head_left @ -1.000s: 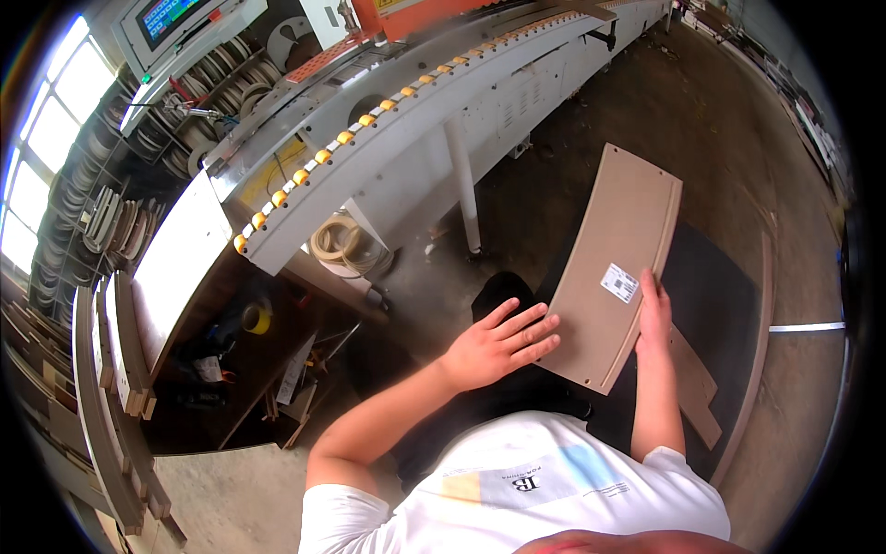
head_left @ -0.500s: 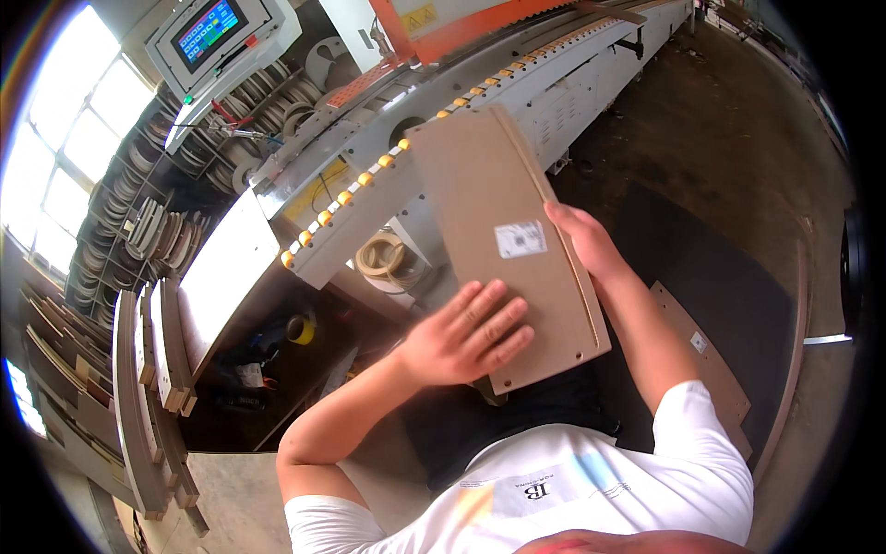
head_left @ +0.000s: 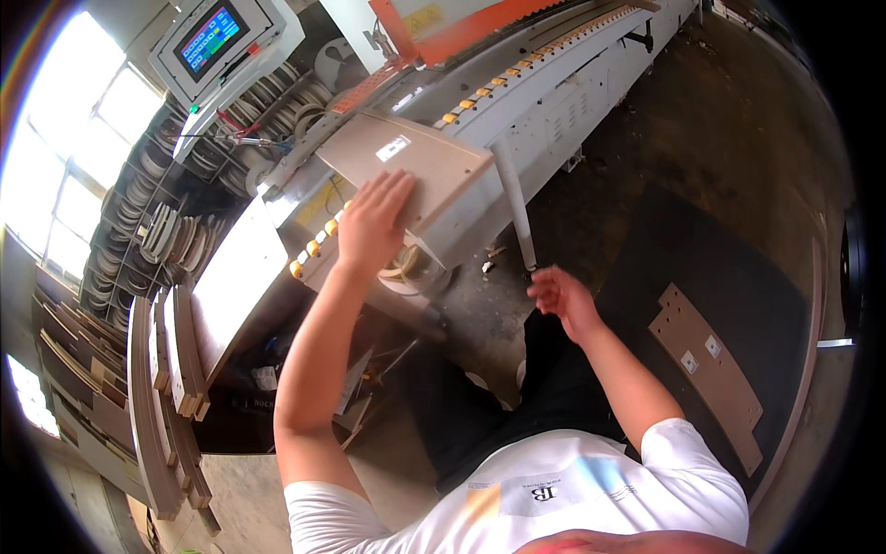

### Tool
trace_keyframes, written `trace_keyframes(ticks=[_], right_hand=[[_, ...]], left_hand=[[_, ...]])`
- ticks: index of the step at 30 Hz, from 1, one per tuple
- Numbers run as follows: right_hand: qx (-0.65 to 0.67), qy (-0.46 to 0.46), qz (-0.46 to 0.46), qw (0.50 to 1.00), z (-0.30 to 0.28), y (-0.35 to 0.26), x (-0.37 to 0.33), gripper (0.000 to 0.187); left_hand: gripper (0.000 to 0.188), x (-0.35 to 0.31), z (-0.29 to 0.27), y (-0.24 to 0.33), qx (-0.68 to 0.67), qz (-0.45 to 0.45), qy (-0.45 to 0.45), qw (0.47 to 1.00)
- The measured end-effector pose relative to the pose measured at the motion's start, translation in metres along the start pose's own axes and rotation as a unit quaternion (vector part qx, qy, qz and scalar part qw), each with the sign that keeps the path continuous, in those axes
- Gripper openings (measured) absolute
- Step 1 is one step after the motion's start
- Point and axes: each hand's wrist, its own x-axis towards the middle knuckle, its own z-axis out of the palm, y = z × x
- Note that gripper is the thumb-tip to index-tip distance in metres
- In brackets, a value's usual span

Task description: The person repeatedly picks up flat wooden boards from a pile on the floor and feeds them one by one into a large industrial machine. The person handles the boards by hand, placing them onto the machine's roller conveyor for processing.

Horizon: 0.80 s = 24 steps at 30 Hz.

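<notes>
A flat tan panel (head_left: pixel 420 152) with a white label and small holes near one end lies tilted across the machine's grey edge and its yellow rollers. My left hand (head_left: pixel 374 217) rests flat on the panel's near part, fingers stretched out, not wrapped round it. Lower and to the right, my right hand (head_left: pixel 565 303) is off the panel, its fingers loosely bent and apart, with nothing visible in them. Just beyond those fingertips ends a pale slanting bar (head_left: pixel 514 198); I cannot tell whether they touch it.
A dark mat or board (head_left: pixel 637 268) at right carries another tan panel (head_left: pixel 709 355) with labels. Left stand narrow boards (head_left: pixel 143 406), a white worktop (head_left: pixel 235 286) and racked edging rolls (head_left: pixel 171 231). A control screen (head_left: pixel 212 39) hangs above. A tape roll (head_left: pixel 399 270) sits under the machine edge.
The panel has moved from in front of me, up and left onto the machine, and turned. My left hand has moved up with it; my right hand has let go and dropped lower.
</notes>
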Motion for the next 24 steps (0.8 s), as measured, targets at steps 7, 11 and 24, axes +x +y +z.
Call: trace_keyframes(ticks=[7,11,24], right_hand=[[-0.301,0.044,-0.031,0.952,-0.06,0.074,-0.067,0.023],[-0.385,0.009,-0.089,0.918,-0.059,0.076,-0.07,0.02],[-0.429,-0.016,-0.161,0.888,-0.047,0.07,-0.065,0.019]], left_hand=[[0.076,0.012,0.01,-0.02,0.146,-0.099,-0.074,0.982],[0.077,0.009,0.019,-0.035,0.138,-0.063,-0.071,0.986],[0.073,0.099,0.084,-0.023,0.184,-0.024,-0.111,0.976]])
